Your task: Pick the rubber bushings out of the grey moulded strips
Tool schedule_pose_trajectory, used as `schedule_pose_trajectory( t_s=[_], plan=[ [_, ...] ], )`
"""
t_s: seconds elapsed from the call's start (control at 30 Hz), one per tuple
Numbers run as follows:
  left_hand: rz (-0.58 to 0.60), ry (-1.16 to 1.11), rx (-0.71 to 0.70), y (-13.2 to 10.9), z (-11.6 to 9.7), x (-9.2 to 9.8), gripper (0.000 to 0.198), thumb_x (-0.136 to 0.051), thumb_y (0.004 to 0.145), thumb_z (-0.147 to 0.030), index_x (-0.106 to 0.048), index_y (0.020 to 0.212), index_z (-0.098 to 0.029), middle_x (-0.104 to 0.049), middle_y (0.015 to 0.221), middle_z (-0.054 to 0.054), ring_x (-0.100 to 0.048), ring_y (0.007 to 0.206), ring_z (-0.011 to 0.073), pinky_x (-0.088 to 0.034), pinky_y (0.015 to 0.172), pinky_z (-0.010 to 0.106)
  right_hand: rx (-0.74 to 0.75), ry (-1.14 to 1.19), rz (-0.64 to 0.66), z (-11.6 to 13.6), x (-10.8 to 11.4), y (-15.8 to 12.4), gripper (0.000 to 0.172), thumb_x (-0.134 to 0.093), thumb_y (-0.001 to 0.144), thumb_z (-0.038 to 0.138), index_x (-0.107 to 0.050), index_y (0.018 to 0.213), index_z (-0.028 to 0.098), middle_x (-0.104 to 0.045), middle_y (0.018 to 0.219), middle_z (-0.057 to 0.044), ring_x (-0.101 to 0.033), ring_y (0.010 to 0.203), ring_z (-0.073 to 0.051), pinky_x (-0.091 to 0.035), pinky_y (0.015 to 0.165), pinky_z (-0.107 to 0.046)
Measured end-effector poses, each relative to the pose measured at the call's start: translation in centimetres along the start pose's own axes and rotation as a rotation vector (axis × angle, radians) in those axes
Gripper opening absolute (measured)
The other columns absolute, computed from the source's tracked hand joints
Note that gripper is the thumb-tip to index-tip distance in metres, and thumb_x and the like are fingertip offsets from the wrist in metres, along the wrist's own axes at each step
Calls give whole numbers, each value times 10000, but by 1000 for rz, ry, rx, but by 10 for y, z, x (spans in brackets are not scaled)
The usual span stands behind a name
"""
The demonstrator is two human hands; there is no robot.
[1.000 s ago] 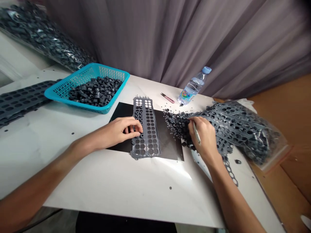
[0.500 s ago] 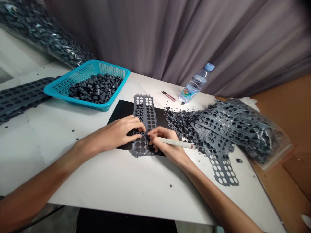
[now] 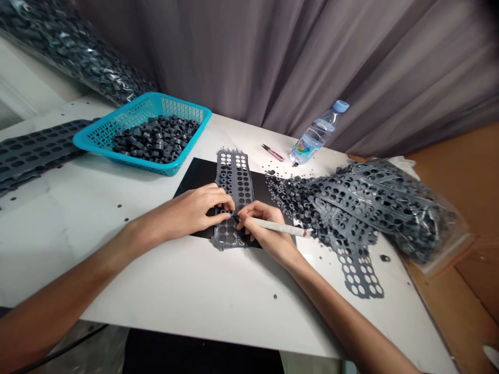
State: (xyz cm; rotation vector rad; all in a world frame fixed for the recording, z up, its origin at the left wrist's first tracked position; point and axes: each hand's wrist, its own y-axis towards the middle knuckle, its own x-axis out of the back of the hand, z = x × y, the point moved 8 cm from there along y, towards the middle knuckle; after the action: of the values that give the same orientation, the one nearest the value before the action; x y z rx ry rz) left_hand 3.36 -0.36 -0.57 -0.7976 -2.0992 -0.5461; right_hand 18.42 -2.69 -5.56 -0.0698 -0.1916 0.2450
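Note:
A grey perforated rubber sheet (image 3: 245, 179) lies lengthwise over a black mat (image 3: 196, 176) on the white table. Dark rings sit in several holes of its left half, and holes at its far end show white. My left hand (image 3: 205, 206) rests over the sheet's left side, thumb and fingers closed at its surface near a ring. In my right hand (image 3: 267, 223) is a white pen-like tool (image 3: 278, 227) with a reddish back end; its tip is hidden by my fingers at the sheet's middle strip, close to my left fingertips.
A blue basket (image 3: 142, 165) holds dark rubber rings. Loose rings (image 3: 290, 197), punched sheets (image 3: 358, 272) and a plastic bag (image 3: 440, 234) lie at right. Behind are pink thread snips (image 3: 273, 152) and a water bottle (image 3: 314, 136). More sheets (image 3: 35, 145) lie at left.
The whole view has shifted slightly. My hands stay at nearly the same spot on the sheet, with the left fingers and the pen-like tool moved only a little.

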Motion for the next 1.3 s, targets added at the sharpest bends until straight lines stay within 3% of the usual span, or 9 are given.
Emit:
schedule_pose_trajectory(
  t_s=[0.2,0.37,0.8,0.97,1.07,1.17,1.23,1.3],
  plan=[
    [-18,29,-5,-1,-6,3,231,-489,1059,-276,-712,1102,-228,-720,1044,24,-625,1039,214,-460,903,329,12,-50,-14,1,1,0,87,-620,901,258,-666,935,192,-750,807,-22,-584,634,-123,-404,525,-204],
    [-1,141,-58,-2,-10,-1,233,-538,1052,-325,-709,1175,-225,-710,1101,44,-604,1075,234,-450,938,343,44,-80,-14,6,-1,-3,94,-618,913,265,-665,919,184,-741,806,-15,-584,643,-120,-391,553,-213],
    [3,164,-82,0,-7,-3,234,-528,1051,-325,-716,1153,-229,-719,1082,42,-615,1064,225,-461,939,339,47,-83,-35,6,0,-3,73,-608,903,245,-657,900,191,-730,784,-10,-577,625,-125,-379,555,-224],
    [-11,231,-138,-1,-15,-10,236,-510,1058,-291,-729,1055,-202,-719,1057,60,-622,1031,241,-462,940,375,97,-144,-33,12,-2,-5,73,-603,904,238,-650,875,191,-682,761,4,-590,671,-140,-402,602,-242],
    [-187,53,-95,-2,-17,6,251,-494,1065,-278,-723,1009,-192,-725,1057,61,-647,1000,225,-486,960,382,110,-192,-39,13,-3,-6,89,-602,910,244,-640,846,196,-644,734,18,-539,642,-128,-366,572,-240],
    [-484,-399,144,-7,12,34,227,-617,1007,-394,-707,1042,-188,-726,1067,68,-680,969,214,-562,884,349,93,-149,-40,11,-2,-7,63,-606,894,226,-642,853,195,-663,741,14,-557,658,-130,-393,589,-240],
    [-500,-729,287,-8,34,33,256,-696,951,-417,-707,1041,-178,-730,1102,80,-697,1014,220,-595,888,336,55,-82,-33,7,0,-6,47,-608,881,215,-649,881,193,-695,750,2,-595,674,-137,-422,596,-236],
    [-401,-969,360,-5,47,21,209,-736,924,-353,-722,1019,-167,-733,1163,92,-692,1136,230,-573,1019,348,10,-1,-34,3,3,-4,60,-615,886,236,-651,908,193,-711,749,-8,-600,640,-134,-420,539,-221]
  ],
)
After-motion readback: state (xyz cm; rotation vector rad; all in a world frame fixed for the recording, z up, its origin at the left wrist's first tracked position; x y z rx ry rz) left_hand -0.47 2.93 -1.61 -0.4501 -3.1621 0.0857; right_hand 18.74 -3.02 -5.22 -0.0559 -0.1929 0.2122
